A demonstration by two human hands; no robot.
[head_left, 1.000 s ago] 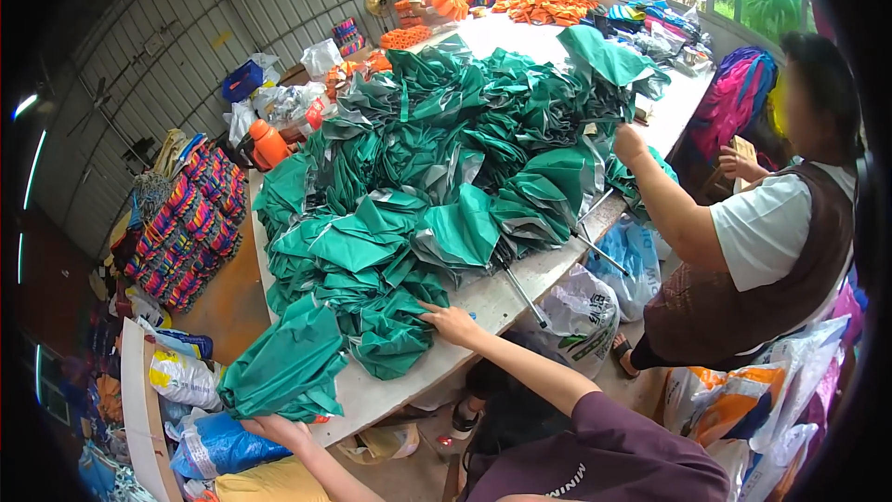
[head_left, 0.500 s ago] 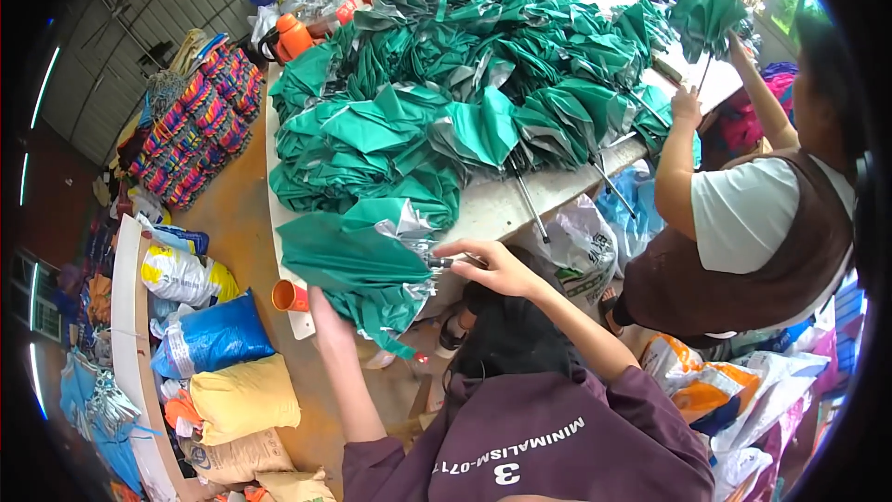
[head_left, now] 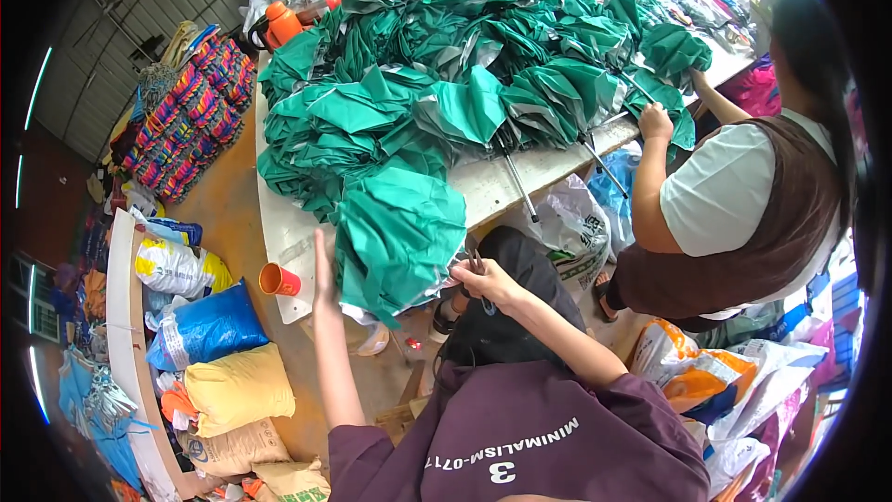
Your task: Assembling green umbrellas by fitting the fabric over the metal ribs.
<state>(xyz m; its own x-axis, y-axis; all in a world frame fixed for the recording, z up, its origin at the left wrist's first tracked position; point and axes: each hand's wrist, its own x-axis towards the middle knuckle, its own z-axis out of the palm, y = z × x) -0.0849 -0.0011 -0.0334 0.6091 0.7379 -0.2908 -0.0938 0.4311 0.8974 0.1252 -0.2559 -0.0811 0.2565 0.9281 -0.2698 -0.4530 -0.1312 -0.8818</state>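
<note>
A green umbrella (head_left: pixel 398 240) with a silvery lining, its canopy loosely bunched, hangs in front of me at the table's near corner. My left hand (head_left: pixel 324 271) lies flat along the canopy's left side, fingers stretched out. At the canopy's right edge, my right hand (head_left: pixel 492 285) is closed around the umbrella's shaft end, which is mostly hidden. A small dark hand tool (head_left: pixel 477 262), its kind unclear, also sticks out of that hand. Behind, several more green umbrellas (head_left: pixel 372 112) lie heaped, some with metal shafts over the table edge.
The white table (head_left: pixel 302 251) carries the heap. An orange cup (head_left: pixel 280 280) is at its near left corner, an orange jug (head_left: pixel 282 23) further back. To the right a co-worker (head_left: pixel 734 195) handles another green umbrella. Filled sacks (head_left: pixel 240 389) line the left, plastic bags (head_left: pixel 697 367) the right.
The umbrella has turned, so its canopy now faces me more fully and hangs further right. My left hand has come out from under it to its side. The co-worker's umbrella has come down.
</note>
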